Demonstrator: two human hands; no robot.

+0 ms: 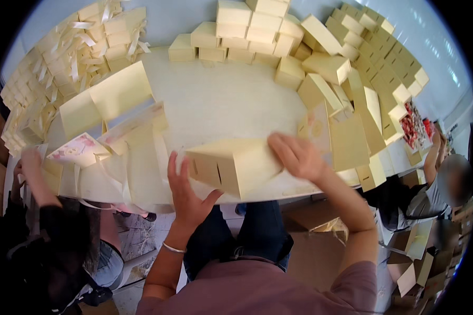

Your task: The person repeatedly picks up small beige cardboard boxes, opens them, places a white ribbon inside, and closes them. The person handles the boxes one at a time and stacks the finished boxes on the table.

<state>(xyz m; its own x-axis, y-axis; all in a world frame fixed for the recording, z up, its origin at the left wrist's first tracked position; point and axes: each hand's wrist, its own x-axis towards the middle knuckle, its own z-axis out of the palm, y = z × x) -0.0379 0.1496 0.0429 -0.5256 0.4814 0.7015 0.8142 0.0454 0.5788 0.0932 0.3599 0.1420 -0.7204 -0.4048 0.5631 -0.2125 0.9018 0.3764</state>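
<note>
A cream cardboard box (226,165) with a dark slit in its left end lies tilted on the table in front of me. My left hand (189,202) is at its near left corner, fingers and thumb spread, the thumb close to the box's lower edge. At the other end, my right hand (299,157) is curled against the box's right side, gripping its edge; the fingertips are partly hidden. To the left stand open boxes (110,105) with raised lids, floral printed panels and hanging pale ribbons (126,178).
Stacked cream boxes (247,26) line the back of the white table (215,94). More piles stand left, with ribbons (76,63), and right (373,58). Loose boxes (347,139) lean at my right. Co-workers sit at both sides; one hand (31,163) works at left. A carton (315,257) stands below the table.
</note>
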